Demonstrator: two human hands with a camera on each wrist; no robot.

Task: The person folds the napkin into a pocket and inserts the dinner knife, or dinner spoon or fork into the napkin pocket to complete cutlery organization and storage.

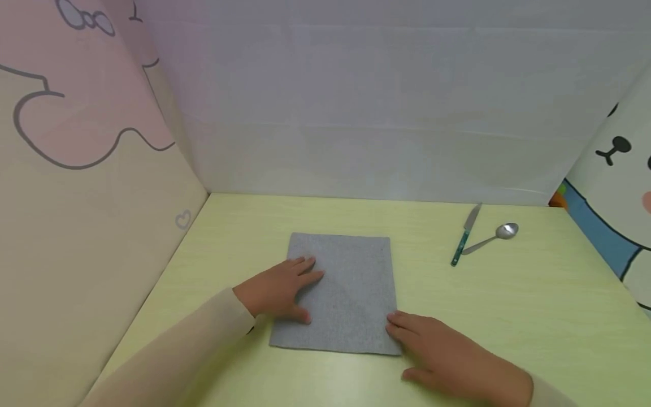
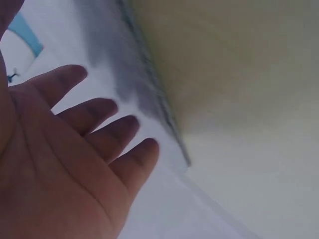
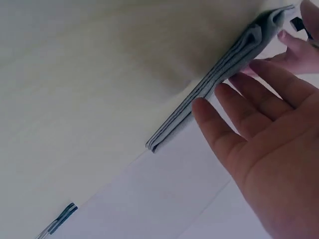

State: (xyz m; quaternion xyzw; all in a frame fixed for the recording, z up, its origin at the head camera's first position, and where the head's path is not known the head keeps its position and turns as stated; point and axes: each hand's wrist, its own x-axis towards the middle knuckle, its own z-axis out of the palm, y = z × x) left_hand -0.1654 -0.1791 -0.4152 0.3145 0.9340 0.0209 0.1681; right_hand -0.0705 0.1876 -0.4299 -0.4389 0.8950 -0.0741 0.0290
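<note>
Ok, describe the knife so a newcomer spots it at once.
On the pale yellow-green table, look right of the gray cloth, toward the back wall. Two utensils lie there; the knife is the left one. Its dark green handle sets it apart from the all-silver spoon.

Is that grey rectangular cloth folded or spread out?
Folded: the grey rectangular cloth lies flat, but the right wrist view shows several stacked layers along its edge.

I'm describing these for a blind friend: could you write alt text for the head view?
A person's left grip spreads over a folded gray cloth, the right grip at its right edge. A green-handled knife and metal spoon lie to the cloth's right on a yellow-green table.
</note>
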